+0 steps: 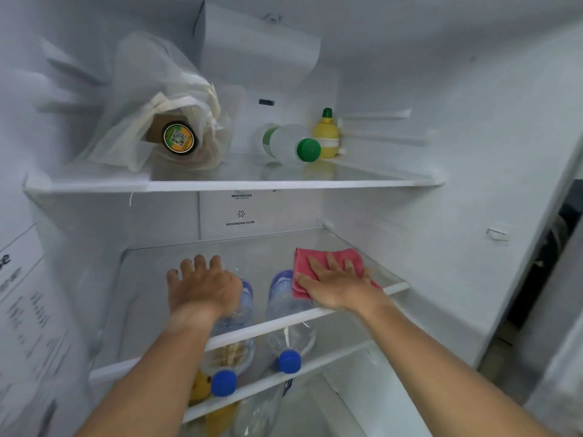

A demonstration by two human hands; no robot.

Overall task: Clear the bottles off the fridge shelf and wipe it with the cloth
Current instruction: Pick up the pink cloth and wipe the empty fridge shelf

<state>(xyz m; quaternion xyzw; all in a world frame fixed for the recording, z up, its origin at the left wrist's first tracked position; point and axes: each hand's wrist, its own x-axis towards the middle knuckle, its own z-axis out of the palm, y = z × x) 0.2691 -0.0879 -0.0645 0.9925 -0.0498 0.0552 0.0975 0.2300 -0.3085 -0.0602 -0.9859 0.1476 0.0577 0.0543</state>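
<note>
The middle glass shelf (277, 323) carries both hands. My right hand (337, 285) presses flat on a pink cloth (303, 266) at the shelf's right side, near the front rim. My left hand (202, 285) lies open on the glass to the left, fingers spread, holding nothing. Two clear water bottles with blue caps lie on their sides, apparently on the shelf below and seen through the glass: one (246, 301) under my left hand, the other (284, 301) beside the cloth. Their caps point toward me.
The upper shelf (220, 184) holds a plastic bag with a jar (178, 138), a lying clear bottle with a green cap (293, 145) and a yellow lemon-shaped bottle (326, 134). Yellow fruit (200, 386) sits on the lower shelf (315, 365). White fridge walls close in both sides.
</note>
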